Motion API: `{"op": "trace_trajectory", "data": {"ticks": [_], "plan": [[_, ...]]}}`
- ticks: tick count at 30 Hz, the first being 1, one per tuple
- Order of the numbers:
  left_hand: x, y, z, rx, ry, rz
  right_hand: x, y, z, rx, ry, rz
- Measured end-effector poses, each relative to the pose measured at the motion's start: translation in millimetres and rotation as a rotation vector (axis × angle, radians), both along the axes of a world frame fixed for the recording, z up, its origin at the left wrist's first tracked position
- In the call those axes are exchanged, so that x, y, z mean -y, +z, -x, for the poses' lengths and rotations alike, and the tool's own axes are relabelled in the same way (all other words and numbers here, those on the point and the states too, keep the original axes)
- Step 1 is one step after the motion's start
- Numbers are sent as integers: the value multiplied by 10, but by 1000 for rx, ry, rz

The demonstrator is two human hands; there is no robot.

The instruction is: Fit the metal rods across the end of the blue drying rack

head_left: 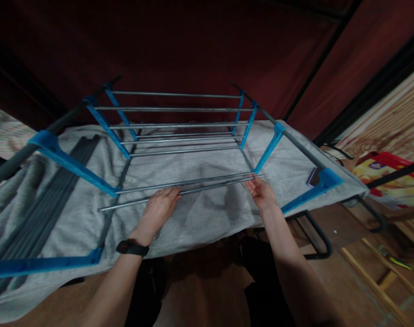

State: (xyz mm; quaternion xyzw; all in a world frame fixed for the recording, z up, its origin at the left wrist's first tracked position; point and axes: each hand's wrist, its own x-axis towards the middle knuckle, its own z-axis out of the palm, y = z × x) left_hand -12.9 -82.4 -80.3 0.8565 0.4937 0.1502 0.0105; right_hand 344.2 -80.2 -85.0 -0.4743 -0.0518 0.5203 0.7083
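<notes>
A loose thin metal rod (207, 188) lies slanted across a grey towel (200, 218), just in front of a rack of blue plastic brackets (101, 125) and grey metal rods. My left hand (157, 210), with a black wristband, rests over the rod near its middle, fingers curled onto it. My right hand (261, 190) pinches the rod's right end close to a blue bracket (270, 147). Another rod sits seated just behind the loose one.
Several dark grey rods (53, 190) lie in a bundle on the towel at left. A blue side piece (46, 263) lies near the front left. A small dark object (314, 178) sits at the towel's right edge. Wooden slats and a red package (387, 177) are on the floor at right.
</notes>
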Motion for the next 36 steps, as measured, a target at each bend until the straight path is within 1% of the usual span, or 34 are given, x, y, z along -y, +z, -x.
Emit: {"op": "trace_trajectory", "data": {"ticks": [9,14,19,22,25,30,33,36], "plan": [[-101,10,12,43,-14,-9,-72,34,-49,-93,-51,85],[-117,-12,8,19,-41,-23,-94,25,-78,-115,-42,103],[-132,-48,20,2,-48,-57,-101,3,-69,-77,-8,75],[-143,-44,18,26,-59,-34,-107,-22,-73,-33,1,57],[-163,-46,17,35,-64,1,-120,-48,-129,-15,-27,76],[-194,-75,-1,-47,-56,3,-150,-67,-322,-33,-99,158],[-196,-80,-44,-149,-53,-12,-172,-71,-415,-33,-88,210],[-197,-74,-90,-211,-58,-22,-194,-76,-447,-17,-67,218]]}}
